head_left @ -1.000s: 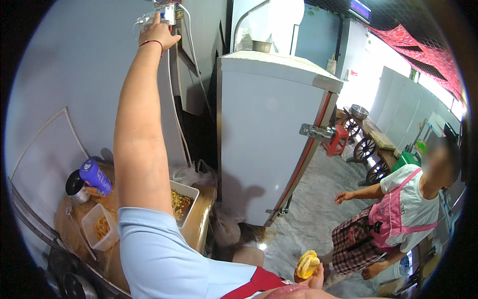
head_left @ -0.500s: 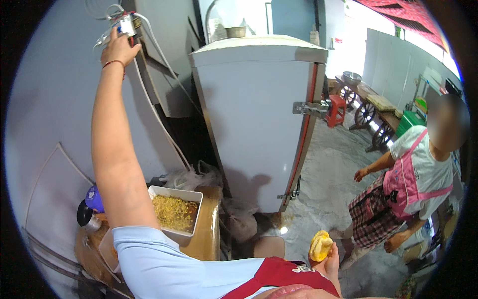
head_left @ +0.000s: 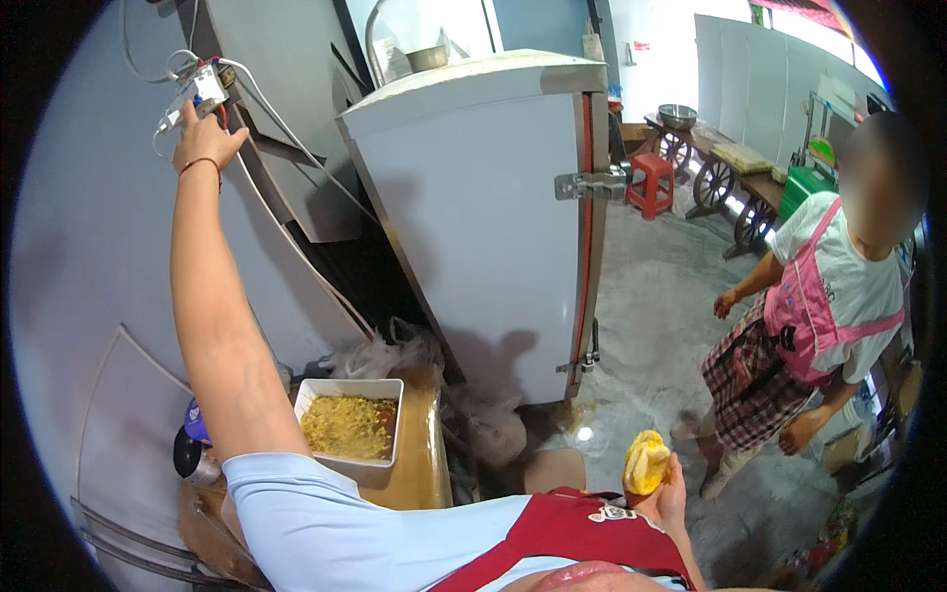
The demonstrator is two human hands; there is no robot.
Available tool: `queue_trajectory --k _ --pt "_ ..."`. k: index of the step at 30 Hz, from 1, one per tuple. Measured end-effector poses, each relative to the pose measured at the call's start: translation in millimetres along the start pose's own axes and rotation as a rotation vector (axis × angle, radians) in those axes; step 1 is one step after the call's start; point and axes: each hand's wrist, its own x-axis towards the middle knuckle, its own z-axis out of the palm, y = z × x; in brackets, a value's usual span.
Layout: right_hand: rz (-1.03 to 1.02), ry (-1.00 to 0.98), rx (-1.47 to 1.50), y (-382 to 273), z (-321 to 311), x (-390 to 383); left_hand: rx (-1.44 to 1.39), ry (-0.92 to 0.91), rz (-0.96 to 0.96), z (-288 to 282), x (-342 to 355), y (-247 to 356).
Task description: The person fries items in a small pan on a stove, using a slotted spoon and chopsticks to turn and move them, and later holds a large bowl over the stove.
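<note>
The left hand (head_left: pixel 209 140) is raised at full stretch to a white switch box (head_left: pixel 205 87) on the wall, its index fingertip against the box. Its grip is apart: the thumb stands well off the index finger and the hand holds nothing (how hard the finger presses, I cannot tell). A red wristband (head_left: pixel 200 164) circles the wrist, and a white cord (head_left: pixel 268 106) loops out from the box.

The right hand (head_left: pixel 671 496), low in front of the body, has its grip clamped on a yellow and cream bun (head_left: pixel 646 464), which shows above the fingers, near the red apron (head_left: pixel 528 538).

Below the raised arm is a brown worktop (head_left: pixel 426 434). On it sits a white tray (head_left: pixel 398 431) of chopped yellow food (head_left: pixel 340 426), with a clear bag (head_left: pixel 400 347) just behind. Left of the arm are a black-lidded jar (head_left: pixel 189 456) and a purple tub (head_left: pixel 195 422), partly hidden.

A tall grey cabinet (head_left: pixel 473 227) with a metal latch (head_left: pixel 592 185) stands past the worktop. To its right, a red stool (head_left: pixel 651 185) is near a wheeled bench (head_left: pixel 755 185) bearing a metal bowl (head_left: pixel 678 116). A co-worker (head_left: pixel 814 286) in a pink apron stands at the right, hands lowered.
</note>
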Motion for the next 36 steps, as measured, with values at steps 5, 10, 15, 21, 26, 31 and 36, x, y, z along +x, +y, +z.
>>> queue_trajectory --k 5,10,15,21,26,31,36 --pt "0.044 0.012 -0.002 2.6 7.1 0.0 0.014 0.341 0.059 8.2 -23.0 6.7" --pt "0.017 0.061 0.044 1.3 -1.7 -6.0 -0.361 0.246 0.597 7.4 -91.6 99.3" --pt "0.022 0.055 0.035 -9.4 1.2 -22.0 -0.608 -0.199 1.005 -13.6 -198.7 153.0" --pt "0.008 0.094 0.031 -35.3 -9.1 -43.2 -0.909 -0.301 1.327 -61.3 -323.7 189.5" --pt "0.036 -0.003 -0.040 -64.5 -3.1 -71.9 -1.215 -0.432 1.273 -120.8 -454.8 198.8" --pt "0.176 -0.058 -0.140 -81.4 -33.0 -101.0 -1.192 -0.547 1.074 -179.6 -566.5 185.4" --pt "0.497 -0.201 -0.220 -73.5 -72.2 -132.2 -1.075 -0.580 0.834 -212.6 -645.9 152.6"
